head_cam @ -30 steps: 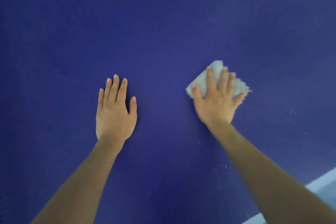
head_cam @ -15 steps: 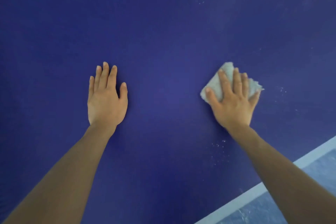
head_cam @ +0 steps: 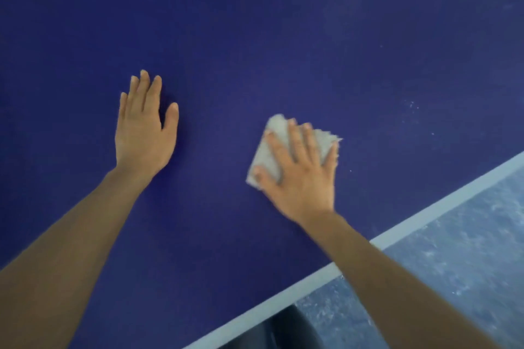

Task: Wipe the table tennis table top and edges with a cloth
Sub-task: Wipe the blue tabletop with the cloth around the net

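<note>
While both arms reach forward over the dark blue table (head_cam: 255,37), the right hand (head_cam: 300,176) lies flat on a pale grey cloth (head_cam: 269,150), its fingers (head_cam: 295,144) spread and nearly straight, pressing the cloth against the surface rather than curling round it. The thumb rests near the cloth's lower left corner, and the little finger lies along its frayed right-hand edge. The folded cloth is roughly rectangular; its long axis runs from the lower left corner, by the thumb, up and to the right toward the far corners that show beyond the fingertips (its outline is softened by blur, so the exact fold cannot be read). It sits on the table top, a little in from the white edge line (head_cam: 425,215), which crosses the lower right of the view on a diagonal.

The left hand (head_cam: 144,133) rests palm down on the bare table, well apart from the cloth, fingers straight and close together and pointing away from the person, thumb held out to the right; this grip holds nothing.

Pale specks (head_cam: 414,106) dot the table to the right of the cloth. Beyond the edge line lies a mottled blue-grey floor (head_cam: 453,263), with a dark object (head_cam: 283,329), unidentifiable, at the bottom.
</note>
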